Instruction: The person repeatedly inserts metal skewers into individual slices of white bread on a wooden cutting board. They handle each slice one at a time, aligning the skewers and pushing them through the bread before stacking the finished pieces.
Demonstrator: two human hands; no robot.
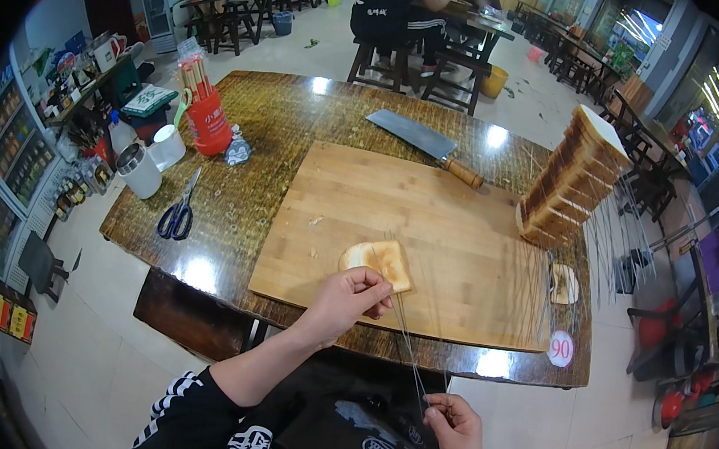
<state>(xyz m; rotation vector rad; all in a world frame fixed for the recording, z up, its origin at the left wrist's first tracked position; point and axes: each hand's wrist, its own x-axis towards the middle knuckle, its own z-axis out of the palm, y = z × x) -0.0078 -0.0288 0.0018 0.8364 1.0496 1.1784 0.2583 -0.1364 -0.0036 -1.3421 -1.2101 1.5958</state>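
A toasted-looking bread slice (387, 259) is over the near part of the wooden cutting board (433, 207). My left hand (350, 302) pinches the slice's near edge with thumb and fingers closed. Thin metal skewers (406, 340) run from that edge down toward me; how far they go into the bread is hard to see. Off the table's front edge, my right hand (454, 423) is closed on the skewers' lower ends. At the board's right stands a tall stack of bread slices (571, 183), with several skewers (622, 239) fanning out past the table edge.
A cleaver (415, 134) lies across the board's far edge. Scissors (179, 213), a white cup (140, 172) and a red chopstick holder (208, 122) are on the table's left. A bread piece (564, 284) lies near more skewers at right. People (395, 5) sit beyond.
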